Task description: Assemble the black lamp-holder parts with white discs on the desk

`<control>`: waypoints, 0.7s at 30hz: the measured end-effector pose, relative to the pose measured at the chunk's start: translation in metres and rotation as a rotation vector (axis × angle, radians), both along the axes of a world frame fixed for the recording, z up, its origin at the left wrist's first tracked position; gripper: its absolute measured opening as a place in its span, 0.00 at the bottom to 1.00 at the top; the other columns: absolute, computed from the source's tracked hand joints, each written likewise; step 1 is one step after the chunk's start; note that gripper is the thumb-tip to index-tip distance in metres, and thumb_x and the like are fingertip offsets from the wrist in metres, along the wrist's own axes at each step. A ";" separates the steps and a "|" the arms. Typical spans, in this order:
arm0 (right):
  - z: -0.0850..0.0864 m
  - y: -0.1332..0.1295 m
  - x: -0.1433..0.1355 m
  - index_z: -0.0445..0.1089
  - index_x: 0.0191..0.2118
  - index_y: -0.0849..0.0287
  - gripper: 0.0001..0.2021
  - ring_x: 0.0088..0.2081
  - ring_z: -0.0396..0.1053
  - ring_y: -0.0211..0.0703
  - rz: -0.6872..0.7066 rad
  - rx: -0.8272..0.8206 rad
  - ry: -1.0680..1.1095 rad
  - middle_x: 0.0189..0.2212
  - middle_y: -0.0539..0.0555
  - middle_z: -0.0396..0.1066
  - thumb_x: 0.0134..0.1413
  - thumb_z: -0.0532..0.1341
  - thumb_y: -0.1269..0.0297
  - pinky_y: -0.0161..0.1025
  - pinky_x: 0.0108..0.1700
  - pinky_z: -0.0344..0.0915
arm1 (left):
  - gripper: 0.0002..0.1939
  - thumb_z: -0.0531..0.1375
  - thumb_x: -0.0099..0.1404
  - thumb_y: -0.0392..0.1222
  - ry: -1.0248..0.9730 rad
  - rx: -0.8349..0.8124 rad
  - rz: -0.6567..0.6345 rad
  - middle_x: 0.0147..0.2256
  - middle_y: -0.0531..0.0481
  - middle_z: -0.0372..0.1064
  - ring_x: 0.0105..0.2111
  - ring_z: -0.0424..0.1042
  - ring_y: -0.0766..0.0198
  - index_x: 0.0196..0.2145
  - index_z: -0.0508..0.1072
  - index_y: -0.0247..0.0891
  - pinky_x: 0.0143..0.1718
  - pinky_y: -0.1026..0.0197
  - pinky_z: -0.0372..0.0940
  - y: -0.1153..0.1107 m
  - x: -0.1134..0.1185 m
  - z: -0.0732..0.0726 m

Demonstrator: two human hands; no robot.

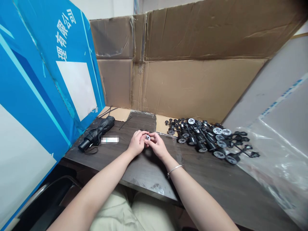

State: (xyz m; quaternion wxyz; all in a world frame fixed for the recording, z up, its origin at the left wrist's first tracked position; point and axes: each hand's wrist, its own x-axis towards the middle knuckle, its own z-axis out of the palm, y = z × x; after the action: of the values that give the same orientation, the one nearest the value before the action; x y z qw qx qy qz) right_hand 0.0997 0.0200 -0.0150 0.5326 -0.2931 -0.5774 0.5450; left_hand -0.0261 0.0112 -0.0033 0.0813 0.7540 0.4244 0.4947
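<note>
A: Where's the black piece [147, 137]?
B: White end showing, held between the fingertips of left hand [136, 143] and right hand [157, 146], over the table [145, 173]. Fingers curled almost closed on it, hiding most of it from me.
A: Around it?
B: Umbrella [97, 134] left, heap of similar pieces [199, 138] right; cardboard wall [199, 86] behind.

White lettering [63, 29] "理有限公司", on blue panel [48, 32]
</note>
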 end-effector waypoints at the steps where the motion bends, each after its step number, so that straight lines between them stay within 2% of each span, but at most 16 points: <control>1: 0.000 0.000 0.000 0.59 0.31 0.57 0.17 0.22 0.64 0.34 -0.002 0.003 -0.003 0.22 0.45 0.67 0.37 0.65 0.57 0.36 0.27 0.63 | 0.12 0.47 0.63 0.35 -0.006 -0.001 0.002 0.33 0.47 0.67 0.36 0.65 0.62 0.37 0.69 0.37 0.40 0.59 0.62 0.000 0.000 0.000; 5: 0.001 -0.003 -0.002 0.58 0.32 0.57 0.17 0.23 0.65 0.35 -0.023 0.017 -0.009 0.23 0.46 0.68 0.37 0.65 0.56 0.36 0.27 0.64 | 0.12 0.46 0.64 0.38 -0.032 -0.008 0.025 0.33 0.46 0.67 0.36 0.65 0.61 0.38 0.69 0.37 0.39 0.59 0.62 -0.001 0.001 -0.001; 11: 0.007 -0.009 -0.006 0.59 0.36 0.56 0.18 0.23 0.67 0.38 -0.010 0.016 -0.040 0.21 0.46 0.67 0.41 0.63 0.54 0.39 0.30 0.66 | 0.19 0.41 0.67 0.43 -0.156 -0.052 0.029 0.34 0.46 0.68 0.36 0.67 0.63 0.38 0.70 0.37 0.40 0.60 0.62 -0.003 -0.001 0.000; 16: 0.007 -0.007 -0.005 0.60 0.40 0.56 0.21 0.23 0.67 0.38 -0.004 -0.010 -0.005 0.24 0.47 0.68 0.38 0.64 0.54 0.40 0.33 0.66 | 0.20 0.41 0.67 0.43 -0.114 -0.047 0.005 0.36 0.47 0.69 0.37 0.66 0.63 0.42 0.69 0.37 0.42 0.59 0.61 -0.004 -0.004 0.000; 21: 0.006 -0.005 -0.002 0.61 0.40 0.56 0.20 0.25 0.68 0.39 -0.016 -0.013 0.003 0.23 0.47 0.69 0.39 0.64 0.55 0.41 0.34 0.67 | 0.18 0.43 0.66 0.42 -0.077 -0.025 0.014 0.36 0.46 0.67 0.36 0.66 0.63 0.45 0.68 0.37 0.40 0.60 0.62 -0.004 -0.003 -0.002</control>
State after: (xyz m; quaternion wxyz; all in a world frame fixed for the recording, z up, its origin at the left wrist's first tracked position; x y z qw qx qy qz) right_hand 0.0975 0.0148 -0.0089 0.5358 -0.3005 -0.5706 0.5450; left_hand -0.0292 0.0070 -0.0051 0.1037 0.7304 0.4325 0.5184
